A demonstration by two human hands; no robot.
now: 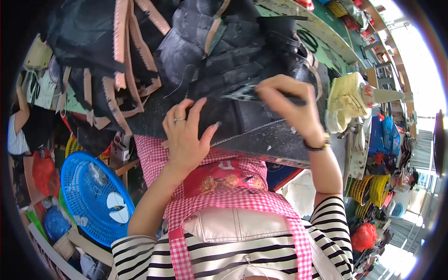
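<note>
My left hand [185,133], with a ring on one finger, presses a black leather-like piece [223,119] against the dark work board [275,140]. Its fingers are spread, and the thumb lies apart. A pale toothed line runs along the piece's near edge. My right hand [296,105] is slightly blurred and closed around what looks like a dark-handled tool, whose tip I cannot make out. Just left of its fingertips, wet-looking white streaks [241,93] lie across the black material. Beyond both hands black pieces [238,58] are heaped, some edged with tan strips.
Black pieces with tan zigzag edges [122,37] hang at the left. To the right stands a cream plastic container [343,100] with a spout. Black-handled scissors [308,41] lie at the back. A blue basket [74,205] is at lower left; another person's arm [22,109] shows at far left.
</note>
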